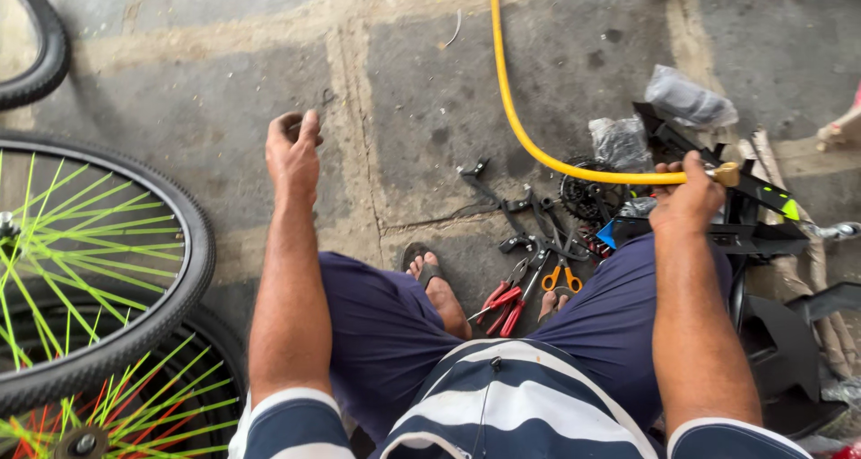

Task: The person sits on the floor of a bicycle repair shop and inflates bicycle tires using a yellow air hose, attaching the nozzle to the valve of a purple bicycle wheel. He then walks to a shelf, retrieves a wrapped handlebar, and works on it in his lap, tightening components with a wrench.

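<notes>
Right hand [686, 199] closed around yellow hose [511, 100] near its brass end, at right over black frame parts [762, 235]. Left hand [293, 150] raised over concrete floor [430, 82], fingers curled; contents cannot be told. Two crumpled clear plastic bags [686, 99] far right. Pliers and scissors [525, 289] between feet. Green-spoked wheel [90, 262] at left.

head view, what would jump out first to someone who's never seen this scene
The bright yellow hose curves down the concrete floor into the right hand, which grips its brass end. At far left lie bicycle wheels with neon green spokes. Between the person's sandalled feet sits a heap of hand tools, red-handled pliers among them, while the left hand hangs half-curled over bare floor.
</notes>
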